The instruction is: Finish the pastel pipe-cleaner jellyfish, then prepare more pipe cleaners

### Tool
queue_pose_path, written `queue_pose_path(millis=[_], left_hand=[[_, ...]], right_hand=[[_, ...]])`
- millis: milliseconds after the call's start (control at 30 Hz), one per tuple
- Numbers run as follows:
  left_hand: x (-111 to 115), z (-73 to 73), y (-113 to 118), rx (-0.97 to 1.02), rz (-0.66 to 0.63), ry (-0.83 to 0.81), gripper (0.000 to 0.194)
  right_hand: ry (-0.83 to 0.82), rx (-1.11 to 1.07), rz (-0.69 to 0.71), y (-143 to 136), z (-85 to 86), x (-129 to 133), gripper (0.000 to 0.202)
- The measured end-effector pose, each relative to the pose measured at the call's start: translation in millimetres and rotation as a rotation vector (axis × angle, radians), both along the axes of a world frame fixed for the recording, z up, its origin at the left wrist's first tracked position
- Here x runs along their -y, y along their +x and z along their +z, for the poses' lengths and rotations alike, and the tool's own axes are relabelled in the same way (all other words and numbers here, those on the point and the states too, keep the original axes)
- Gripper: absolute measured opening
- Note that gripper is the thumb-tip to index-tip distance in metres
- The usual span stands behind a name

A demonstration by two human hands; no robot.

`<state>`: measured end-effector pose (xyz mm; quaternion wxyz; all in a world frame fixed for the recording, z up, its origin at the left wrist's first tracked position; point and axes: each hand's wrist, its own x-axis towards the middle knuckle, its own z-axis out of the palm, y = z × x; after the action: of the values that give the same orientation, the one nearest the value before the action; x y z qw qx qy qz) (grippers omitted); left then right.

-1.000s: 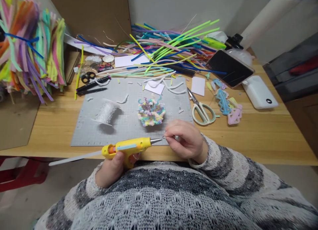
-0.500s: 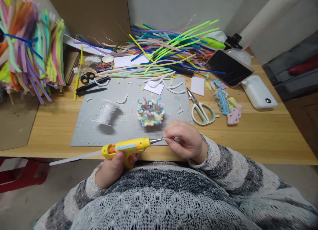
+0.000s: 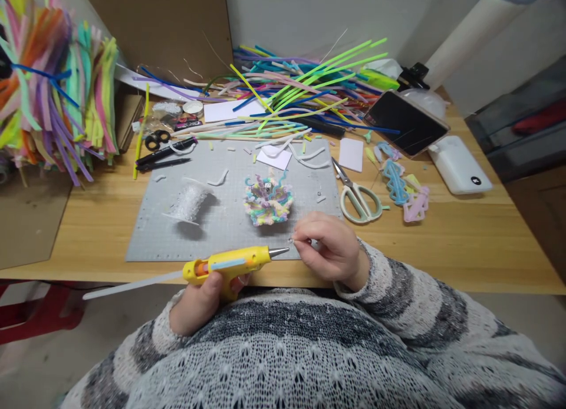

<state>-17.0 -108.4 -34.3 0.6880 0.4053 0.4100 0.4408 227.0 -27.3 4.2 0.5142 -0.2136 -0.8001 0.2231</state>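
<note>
My left hand point(image 3: 201, 303) is wrapped round the handle of a yellow glue gun point(image 3: 239, 261). A long translucent glue stick point(image 3: 132, 284) sticks out of its back end, and its metal nozzle points right. My right hand point(image 3: 327, 247) pinches a tiny item between thumb and forefinger; it is too small to name. The nozzle tip lies just left of those fingertips, a small gap apart. Beyond the gun, a pastel fuzzy pipe-cleaner piece point(image 3: 269, 203) with curled ends sits on the grey cutting mat point(image 3: 239, 238).
A spool of clear beaded string point(image 3: 191, 201) stands on the mat's left. Scissors point(image 3: 360, 203) lie at its right edge, near pipe-cleaner shapes point(image 3: 400, 185), a phone point(image 3: 405, 123) and a white power bank point(image 3: 460, 164). Loose pipe cleaners point(image 3: 309, 85) heap along the back; bundles point(image 3: 48, 85) stand left.
The glue gun's nozzle has drawn slightly back and down from my right fingertips, where it was touching or almost touching. My right hand stays nearly in place, still pinching.
</note>
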Motion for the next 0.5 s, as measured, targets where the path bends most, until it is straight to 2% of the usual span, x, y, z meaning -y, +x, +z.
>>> queue_pose_path(millis=[167,300,333,400,467,500], left_hand=[[-3.3,4.8,-2.5,-0.053,0.022,0.025,0.058],[-0.2,8.3,-8.6,-0.103,0.042,-0.013,0.057],[1.2,11.2,-13.0,-0.137,0.071,-0.012,0.055],[2.6,21.3,-28.8,-0.244,0.209,0.018,0.049],[0.5,36.6,-55.5,-0.387,0.396,0.066,0.045],[-2.5,45.5,-72.5,-0.459,0.427,0.089,0.044]], right_hand=[[0.035,0.011,0.1,1.0,0.7,-0.5,0.017],[-0.017,-0.056,0.07,1.7,-1.3,1.1,0.016],[-0.035,-0.069,0.051,1.6,-2.1,1.2,0.016],[-0.062,-0.09,0.017,1.2,-3.9,0.9,0.016],[-0.076,-0.112,-0.013,1.2,-5.7,0.1,0.017],[-0.084,-0.12,-0.031,1.4,-6.7,-0.2,0.017]])
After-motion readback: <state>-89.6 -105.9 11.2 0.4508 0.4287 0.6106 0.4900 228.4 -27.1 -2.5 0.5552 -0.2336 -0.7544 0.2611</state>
